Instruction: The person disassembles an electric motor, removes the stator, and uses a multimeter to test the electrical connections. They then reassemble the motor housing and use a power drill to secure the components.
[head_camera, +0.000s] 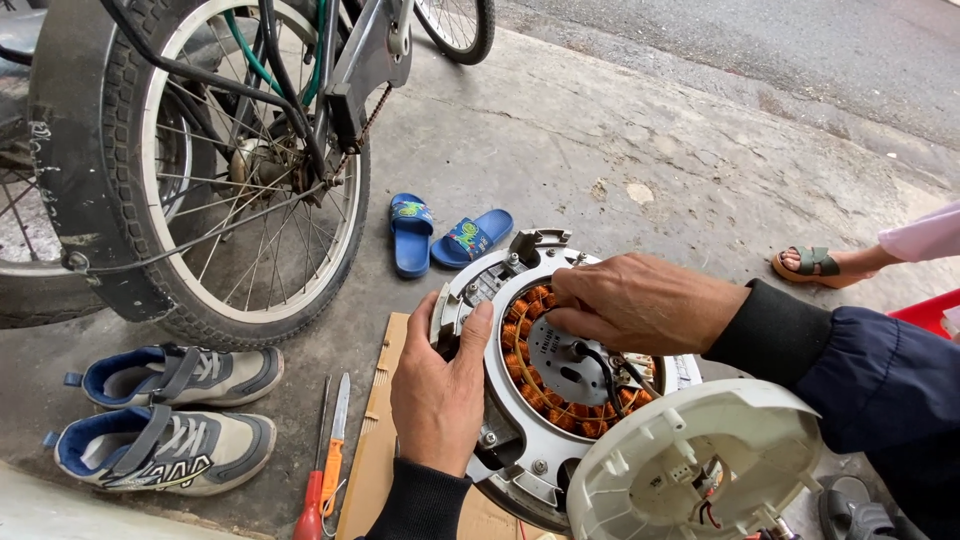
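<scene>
A round motor with a grey metal frame lies almost flat on a brown piece of cardboard on the concrete ground, in the lower middle of the view. Its open face points up toward the camera. Inside the frame there is a ring of orange copper coils around a grey centre plate, and black wires come out of this plate. A small bracket on the rim points away from the person, toward the road.

The left hand holds the left edge of the frame; the thumb lies over the rim and the fingers are closed around it. The right hand rests on top of the motor, with the fingertips bent together and pinching something small at the coils; I cannot tell what it is. In front of the motor, at the lower right, a white round plastic cover stands tilted, its hollow side to the camera.

No package or sign is visible; the blue slippers have small coloured pictures on the straps. Left of the cardboard lie a red-handled screwdriver and an orange knife, both long axis pointing away from the person. Two sneakers and a bicycle wheel are further left.
</scene>
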